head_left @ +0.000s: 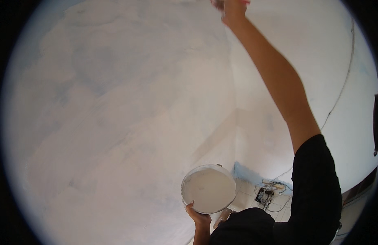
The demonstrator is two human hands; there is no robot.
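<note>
My left hand (199, 215) grips the near rim of a round bucket (183, 188), its thumb hooked over the edge. Inside the bucket lies thick whitish paint (209, 190). High up by the corner of the two walls, my right hand (234, 7) is closed at the end of a stretched arm. A bit of something red shows beside its fingers; the top edge of the picture cuts it off, so its kind cannot be made out. Pale, uneven coating with bluish patches covers the wall (127, 114) on the left.
The right wall (270, 53) meets the left one at a corner and carries a thin hanging cable (345, 87). Below, on the tiled floor (243, 200), a tangle of wires lies around a dark box (264, 196). A blue strip (247, 173) runs along the wall's foot.
</note>
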